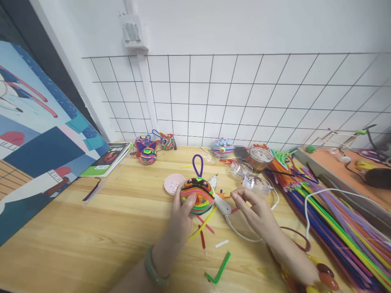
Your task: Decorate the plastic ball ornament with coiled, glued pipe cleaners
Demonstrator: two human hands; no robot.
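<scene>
My left hand (183, 207) grips a ball covered in rows of colourful pipe cleaners (198, 200), its thumb resting on the orange part in front. Two small eyes and a purple loop (198, 165) top the ball. Just right of it, my right hand (252, 208) has thumb and index finger pinched together; whatever is between them is too small to make out. Behind the ball lies a white glue gun (222, 205) with orange parts reaching toward my right fingertips. A pink dish (173, 184) with small pieces inside stands behind my left hand.
Pipe cleaner bundles (330, 224) fill the right side, beside an orange-topped box (348, 162). Finished balls (148, 154) sit at the back left. Clear plastic shells (256, 184) lie back right. A bent green pipe cleaner (221, 268) lies in front; a white cord (241, 236) crosses the table.
</scene>
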